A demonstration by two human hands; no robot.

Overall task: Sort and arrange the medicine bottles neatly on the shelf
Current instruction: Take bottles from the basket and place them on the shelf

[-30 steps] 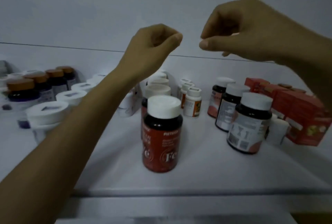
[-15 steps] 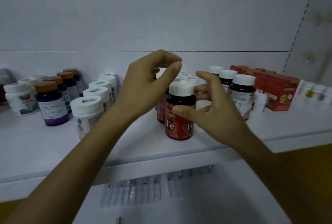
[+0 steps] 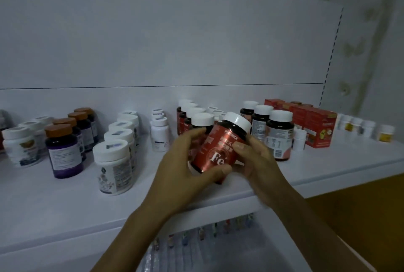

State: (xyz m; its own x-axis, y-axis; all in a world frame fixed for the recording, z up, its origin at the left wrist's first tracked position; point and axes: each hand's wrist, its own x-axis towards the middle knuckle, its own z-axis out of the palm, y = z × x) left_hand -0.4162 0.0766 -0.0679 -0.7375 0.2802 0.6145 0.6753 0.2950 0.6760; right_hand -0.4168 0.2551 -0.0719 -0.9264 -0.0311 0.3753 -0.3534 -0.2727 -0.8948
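Note:
A red "Fe" bottle with a white cap is tilted to the right, lifted off the white shelf. My left hand grips its lower part from the left, thumb under the label. My right hand holds its right side, thumb on the label. Behind it stands a row of matching red bottles with white caps. To the right stand three dark bottles with white caps.
On the left are purple bottles with orange caps, white jars in a row and a small white bottle. Red boxes and small white bottles sit on the right. A lower shelf holds blister packs.
Both hands came down from the air and closed round the front Fe bottle, then lifted and tilted it to the right. The view pulled back from the shelf.

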